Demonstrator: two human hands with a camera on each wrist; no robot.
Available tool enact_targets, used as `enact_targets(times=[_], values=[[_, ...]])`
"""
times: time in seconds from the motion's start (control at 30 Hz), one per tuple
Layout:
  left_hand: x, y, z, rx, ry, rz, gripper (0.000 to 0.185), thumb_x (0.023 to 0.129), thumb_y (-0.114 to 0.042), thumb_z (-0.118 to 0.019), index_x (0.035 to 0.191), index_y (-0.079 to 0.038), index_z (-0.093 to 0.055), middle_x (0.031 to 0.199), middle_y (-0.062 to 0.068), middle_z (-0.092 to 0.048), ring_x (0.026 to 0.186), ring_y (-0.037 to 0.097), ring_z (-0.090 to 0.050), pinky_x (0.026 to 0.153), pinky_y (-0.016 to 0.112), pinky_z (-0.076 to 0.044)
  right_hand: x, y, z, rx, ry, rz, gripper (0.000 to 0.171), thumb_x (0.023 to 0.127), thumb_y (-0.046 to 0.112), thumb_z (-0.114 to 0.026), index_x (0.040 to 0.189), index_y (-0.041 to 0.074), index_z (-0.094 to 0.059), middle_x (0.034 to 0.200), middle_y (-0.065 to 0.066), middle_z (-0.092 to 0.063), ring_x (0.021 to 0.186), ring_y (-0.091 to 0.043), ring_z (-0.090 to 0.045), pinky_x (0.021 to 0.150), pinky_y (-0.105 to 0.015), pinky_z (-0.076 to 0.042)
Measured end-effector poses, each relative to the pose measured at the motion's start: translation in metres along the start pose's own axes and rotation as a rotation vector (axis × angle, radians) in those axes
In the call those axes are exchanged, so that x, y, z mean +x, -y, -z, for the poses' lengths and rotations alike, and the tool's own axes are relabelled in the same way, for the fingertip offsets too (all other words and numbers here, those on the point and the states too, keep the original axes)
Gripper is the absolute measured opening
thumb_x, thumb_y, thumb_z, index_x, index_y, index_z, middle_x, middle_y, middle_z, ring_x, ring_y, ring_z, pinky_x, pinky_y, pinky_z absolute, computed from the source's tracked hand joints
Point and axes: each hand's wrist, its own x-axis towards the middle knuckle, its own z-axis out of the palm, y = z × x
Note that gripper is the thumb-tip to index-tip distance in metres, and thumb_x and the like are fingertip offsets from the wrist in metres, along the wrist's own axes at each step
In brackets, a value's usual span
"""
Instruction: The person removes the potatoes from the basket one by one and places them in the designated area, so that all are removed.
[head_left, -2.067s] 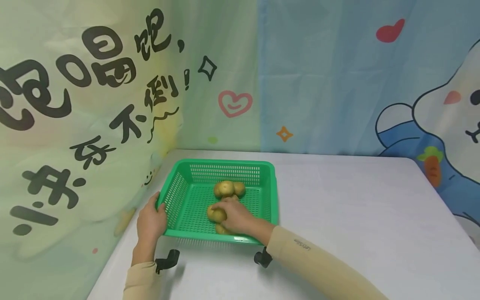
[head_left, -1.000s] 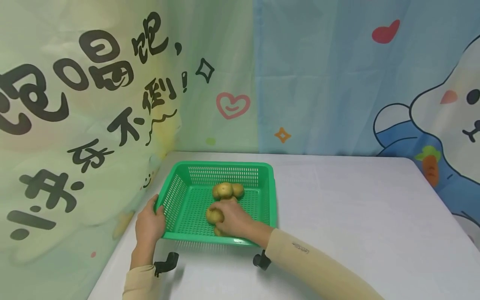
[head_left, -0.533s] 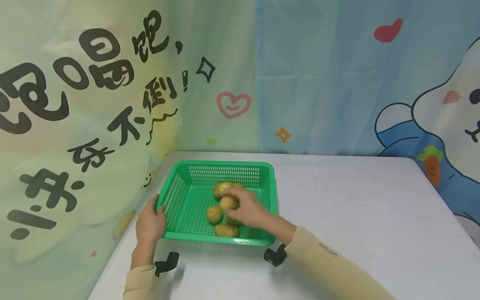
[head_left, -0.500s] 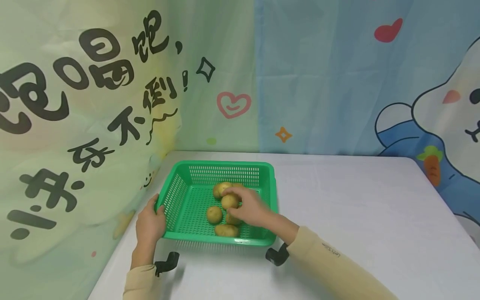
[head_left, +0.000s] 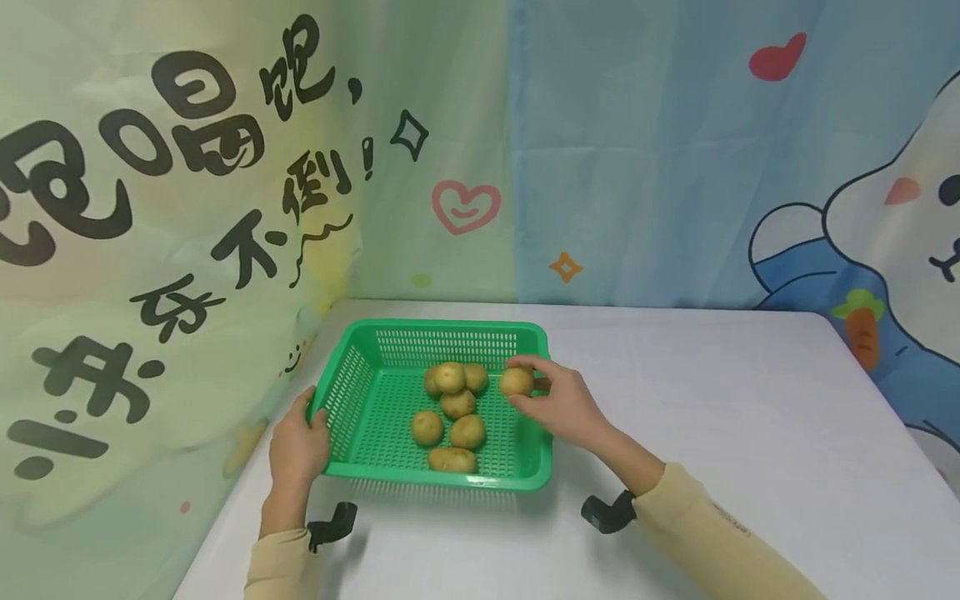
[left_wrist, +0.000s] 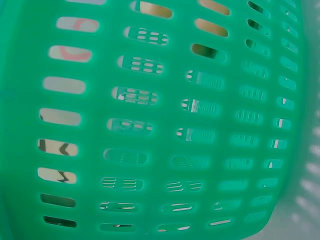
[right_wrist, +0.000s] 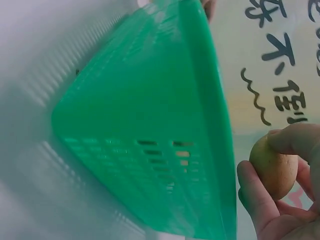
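Over the basket's right rim, we hold one potato aloft.
Our right hand (head_left: 564,405) pinches a potato (head_left: 516,382) in curled fingertips above the green basket (head_left: 529,476) on the white table (head_left: 720,417). Our left hand (head_left: 297,447) grips the basket's left edge, thumb over the rim. Six potatoes (head_left: 454,414) lie loose inside.

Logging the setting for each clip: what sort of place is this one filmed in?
Probably an indoor staged recording corner, not a real kitchen: cartoon-printed cloth backdrops hang on two sides of a plain white table, which bears a green basket of potatoes.
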Motion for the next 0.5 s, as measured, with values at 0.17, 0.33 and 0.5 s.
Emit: enact_targets(times=[0.17,0.33,0.5], values=[[0.000,0.001,-0.001,-0.008,-0.002,0.002,0.046,0.097,-0.024,-0.039,0.141,-0.013,-0.032,0.132,0.023,-0.044,0.097,0.038,-0.053,0.071,0.048,-0.040,-0.008,-0.006,0.015,0.018,-0.070,-0.005,0.044,0.078,0.013,-0.071,0.118,0.025,-0.056,0.118,-0.002,-0.054,0.096,-0.026,-0.060,0.066,-0.027,-0.051],[0.001,0.001,-0.001,-0.008,-0.013,-0.003,0.046,0.097,-0.023,-0.040,0.141,-0.012,-0.033,0.130,0.023,-0.046,0.090,0.035,-0.055,0.067,0.045,-0.040,-0.015,-0.015,0.027,0.029,-0.136,0.001,0.045,0.079,0.010,-0.069,0.121,0.016,-0.055,0.122,-0.007,-0.053,0.097,-0.029,-0.059,0.066,-0.029,-0.051],[0.000,-0.001,0.000,-0.014,-0.023,-0.008,0.046,0.096,-0.021,-0.040,0.140,-0.011,-0.034,0.129,0.024,-0.047,0.094,0.037,-0.054,0.071,0.048,-0.041,-0.018,-0.032,0.035,0.009,-0.197,-0.022,0.044,0.080,0.012,-0.069,0.121,0.018,-0.055,0.124,-0.004,-0.053,0.099,-0.027,-0.058,0.065,-0.027,-0.050]])
